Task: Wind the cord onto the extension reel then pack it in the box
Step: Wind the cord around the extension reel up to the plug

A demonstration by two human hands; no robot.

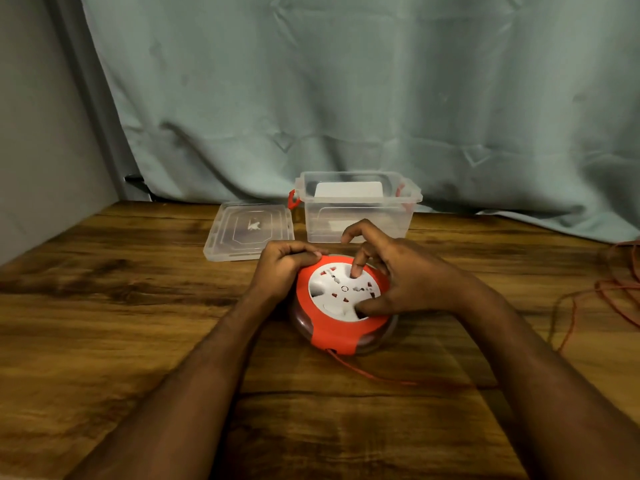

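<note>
Two bare forearms reach in over the near edge of the table (104, 306), a dark wood-grain top. One extension reel (341, 306) lies flat near the middle, orange rim with a white socket face turned up. The left hand (284, 266) is curled tight on the reel's far left rim, fingers closed over the orange edge. The right hand (405, 275) is spread over the white face, fingers apart, one fingertip pressed into a recess at the far side and the thumb down at the near right. One red cord (367, 372) leaves the reel's near side, runs right along the wood and ends in a loose tangle at the right edge. Toward the far edge stands one clear box (356, 211), open, with red latches at both ends. One clear lid (249, 230) lies flat just left of it. Behind everything hangs a pale green curtain (346, 81), with a grey wall (38, 116) at the left.
</note>
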